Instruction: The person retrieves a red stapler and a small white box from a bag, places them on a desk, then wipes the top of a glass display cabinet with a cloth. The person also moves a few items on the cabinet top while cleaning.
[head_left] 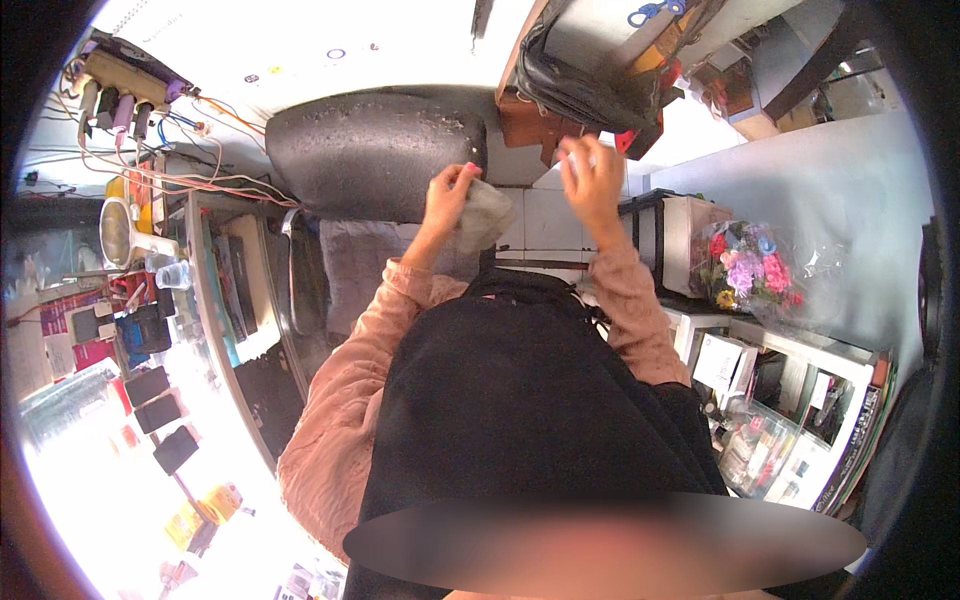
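Left hand (448, 205): pinching a greyish cloth (487, 217) between thumb and fingers.
Cloth: hanging limp just right of the left hand, toward the right one.
Right hand (593, 185): raising blurred, bent fingers, well apart from the cloth; can't tell whether they're pinching anything.
Black padded cushion (370, 155): lying beyond and left of the left hand, showing worn specks.
Black bag (585, 95): sitting just beyond the right hand.
Flower bouquet (745, 268): standing right of the right hand, nearer the body, wearing clear wrap.
Power strip (125, 82): feeding cables, far left of the left hand.
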